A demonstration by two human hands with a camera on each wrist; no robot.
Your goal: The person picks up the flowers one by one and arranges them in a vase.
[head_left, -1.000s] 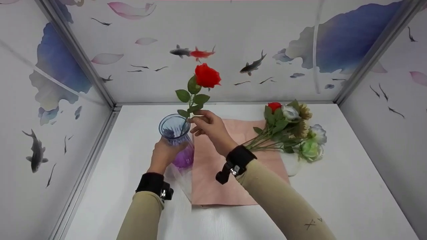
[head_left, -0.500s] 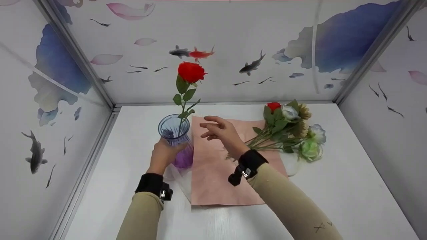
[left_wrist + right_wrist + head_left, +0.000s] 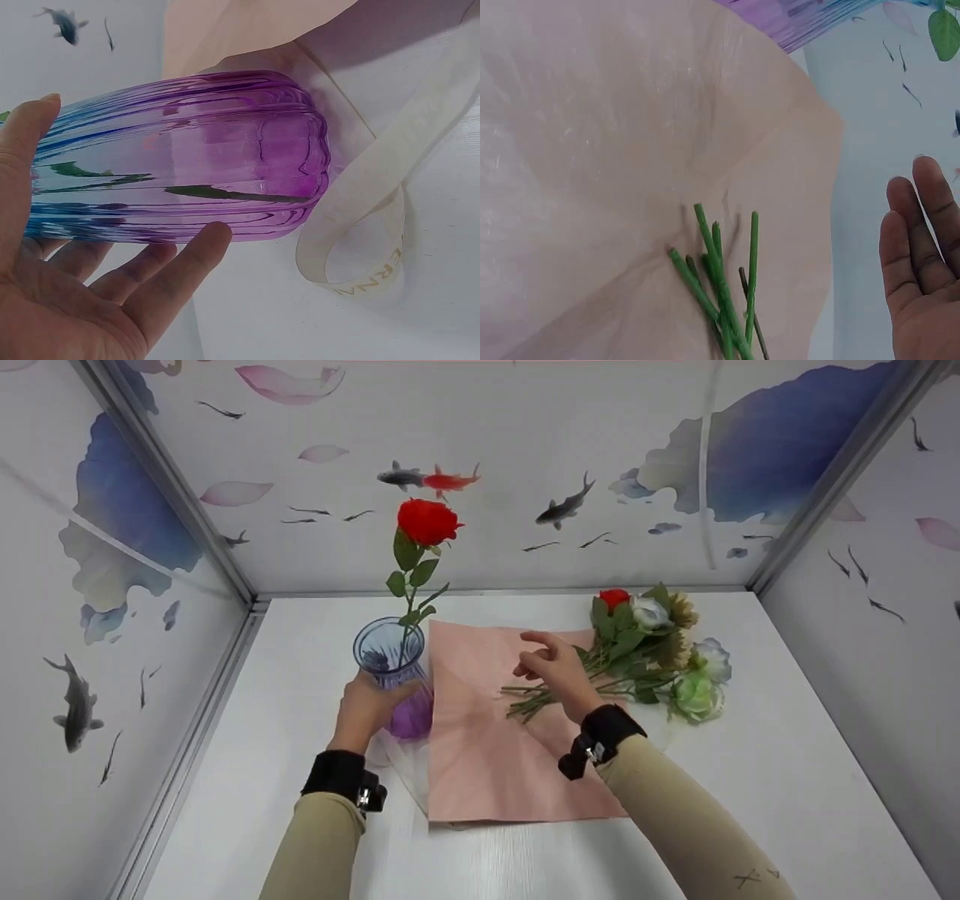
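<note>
My left hand (image 3: 366, 706) grips a ribbed glass vase (image 3: 411, 718), blue at the rim and purple at the base. In the left wrist view, the thumb and fingers lie on opposite sides of the vase (image 3: 217, 150). A single red rose (image 3: 429, 522) stands in it, leaning slightly right, and its stem end (image 3: 240, 195) shows through the glass. My right hand (image 3: 559, 669) holds nothing, its fingers extended over the pink paper. Just beneath it are the green stems (image 3: 529, 708) of a bunch of flowers.
Pink wrapping paper (image 3: 487, 765) covers the table's middle. On its right lie several flowers: a red rose (image 3: 615, 599), yellowish sunflowers (image 3: 675, 649), a green bloom (image 3: 697, 695). A cream ribbon (image 3: 375, 202) lies near the vase base. Printed panels enclose the white table (image 3: 780, 780).
The right hand let go of the rose, which now leans in the vase farther left. That hand then moved right to above the loose stems. The left hand stays on the vase.
</note>
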